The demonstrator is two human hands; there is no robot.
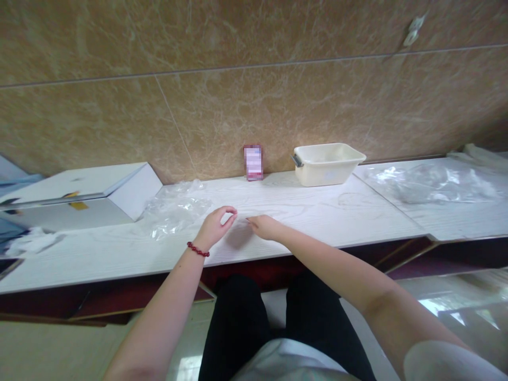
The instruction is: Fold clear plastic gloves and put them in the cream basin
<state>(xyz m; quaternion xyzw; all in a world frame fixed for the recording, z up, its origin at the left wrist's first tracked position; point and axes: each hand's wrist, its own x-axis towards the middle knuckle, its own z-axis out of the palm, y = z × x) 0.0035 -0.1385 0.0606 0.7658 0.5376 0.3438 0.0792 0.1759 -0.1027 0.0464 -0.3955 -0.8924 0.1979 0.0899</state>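
Thin, crumpled, glossy clear plastic beside narrowly curled left hand; right hand pinched; cannot tell whether gripping anything. Beneath, white wood-grained surface.

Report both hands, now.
Left hand: pinched closed; whether it holds anything cannot be told.
Right hand: curled closed; anything held cannot be made out.

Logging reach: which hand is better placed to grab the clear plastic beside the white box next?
Left, probably: the left hand is nearer the crumpled clear plastic; the right hand is curled and farther off, beyond the left.
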